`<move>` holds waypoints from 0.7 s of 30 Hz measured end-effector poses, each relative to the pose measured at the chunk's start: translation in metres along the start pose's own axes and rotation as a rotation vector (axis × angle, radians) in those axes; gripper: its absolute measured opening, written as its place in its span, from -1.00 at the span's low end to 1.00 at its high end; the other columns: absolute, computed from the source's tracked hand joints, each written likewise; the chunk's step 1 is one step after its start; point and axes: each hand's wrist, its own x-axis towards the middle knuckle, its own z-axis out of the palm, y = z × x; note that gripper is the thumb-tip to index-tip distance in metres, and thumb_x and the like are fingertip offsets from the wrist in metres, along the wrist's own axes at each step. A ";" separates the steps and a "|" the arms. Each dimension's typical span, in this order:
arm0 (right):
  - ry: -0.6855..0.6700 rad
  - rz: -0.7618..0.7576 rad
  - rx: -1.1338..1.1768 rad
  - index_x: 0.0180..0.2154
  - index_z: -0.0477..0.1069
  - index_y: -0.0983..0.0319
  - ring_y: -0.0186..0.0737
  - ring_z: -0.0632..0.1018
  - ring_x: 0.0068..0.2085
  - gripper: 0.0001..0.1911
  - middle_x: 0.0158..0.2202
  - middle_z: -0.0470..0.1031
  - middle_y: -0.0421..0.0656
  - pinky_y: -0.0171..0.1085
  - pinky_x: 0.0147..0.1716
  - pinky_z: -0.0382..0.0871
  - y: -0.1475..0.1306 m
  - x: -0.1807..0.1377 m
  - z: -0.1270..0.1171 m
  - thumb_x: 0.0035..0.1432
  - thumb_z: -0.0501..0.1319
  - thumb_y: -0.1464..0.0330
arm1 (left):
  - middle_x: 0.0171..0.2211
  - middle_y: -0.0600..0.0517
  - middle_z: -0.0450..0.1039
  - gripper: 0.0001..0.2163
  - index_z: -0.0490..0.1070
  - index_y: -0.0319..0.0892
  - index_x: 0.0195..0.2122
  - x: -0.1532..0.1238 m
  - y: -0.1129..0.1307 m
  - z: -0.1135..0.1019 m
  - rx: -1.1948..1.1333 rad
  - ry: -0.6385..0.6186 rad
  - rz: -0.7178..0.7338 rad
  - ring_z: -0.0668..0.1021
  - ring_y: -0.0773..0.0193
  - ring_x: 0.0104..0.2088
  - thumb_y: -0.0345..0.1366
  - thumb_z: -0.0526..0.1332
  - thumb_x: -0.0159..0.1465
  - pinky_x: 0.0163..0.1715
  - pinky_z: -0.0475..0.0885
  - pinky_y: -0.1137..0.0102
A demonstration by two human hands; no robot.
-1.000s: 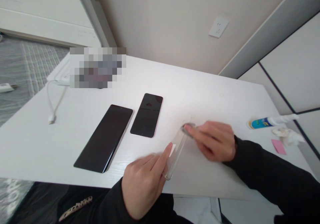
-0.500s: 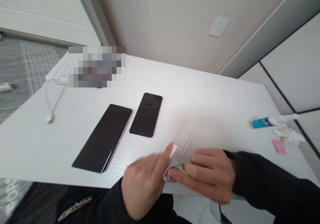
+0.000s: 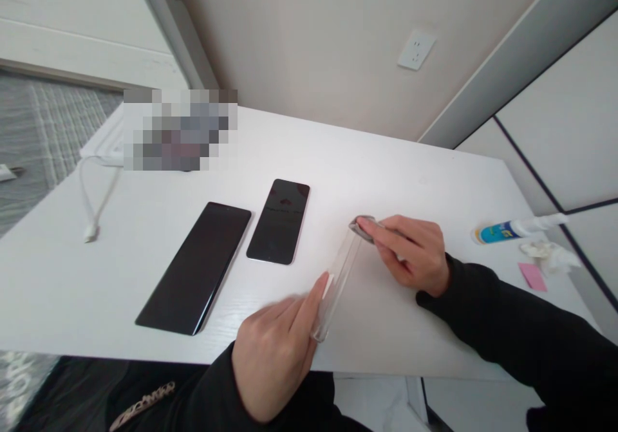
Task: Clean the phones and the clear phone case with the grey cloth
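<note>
A clear phone case [image 3: 337, 290] is tilted up over the front of the table, with my left hand [image 3: 277, 345] closed on its left edge. Under my left thumb a small white patch shows on the case. My right hand [image 3: 410, 248] pinches a grey cloth [image 3: 364, 227] against the far end of the case. To the left, a phone [image 3: 279, 221] with a dark screen lies flat on the table. Beside it rests a larger black phone [image 3: 196, 268], also screen up. The fingers of my left hand beneath the case are hidden.
On the right of the white table [image 3: 386, 181] lie a blue-and-white bottle [image 3: 506, 231], a crumpled white tissue [image 3: 550, 255] and a pink slip [image 3: 533, 277]. A white cable [image 3: 91, 231] and a blurred-out patch occupy the far left. A wall stands behind the table.
My right hand has moved away from me with the grey cloth, from the near end of the case to its far end. My left hand keeps its hold on the case.
</note>
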 end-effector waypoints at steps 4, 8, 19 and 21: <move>-0.114 -0.246 0.237 0.08 0.47 0.49 -0.34 0.34 -0.53 -0.68 -0.51 0.39 -0.27 -0.24 -0.63 0.15 -0.014 0.000 0.002 0.33 0.20 0.51 | -0.41 0.09 0.54 -0.63 0.31 -0.36 0.23 -0.001 0.000 0.001 -0.049 0.009 0.003 0.58 0.29 -0.50 -0.47 0.02 0.43 -0.52 0.47 0.33; -0.024 -0.071 0.024 0.16 0.45 0.30 -0.32 0.47 -0.40 -0.62 -0.28 0.54 -0.14 -0.27 -0.51 0.29 -0.002 -0.001 0.003 0.37 0.10 0.54 | -0.43 0.11 0.52 -0.62 0.31 -0.37 0.24 -0.002 0.000 0.001 0.000 0.014 0.005 0.57 0.28 -0.52 -0.49 0.04 0.41 -0.53 0.45 0.31; -0.018 -0.041 -0.011 0.17 0.45 0.25 -0.33 0.47 -0.40 -0.61 -0.27 0.56 -0.16 -0.29 -0.49 0.31 0.004 -0.002 0.001 0.38 0.11 0.53 | -0.43 0.10 0.54 -0.63 0.32 -0.37 0.23 -0.001 0.001 0.000 0.019 0.023 0.008 0.57 0.29 -0.53 -0.49 0.02 0.41 -0.54 0.45 0.32; 0.017 0.048 -0.040 0.18 0.44 0.28 -0.32 0.47 -0.38 -0.60 -0.26 0.54 -0.13 -0.29 -0.46 0.33 0.009 -0.003 0.002 0.36 0.10 0.54 | -0.45 0.12 0.52 -0.62 0.32 -0.36 0.22 0.000 0.001 0.000 0.025 0.020 0.005 0.55 0.30 -0.55 -0.50 0.03 0.40 -0.55 0.43 0.33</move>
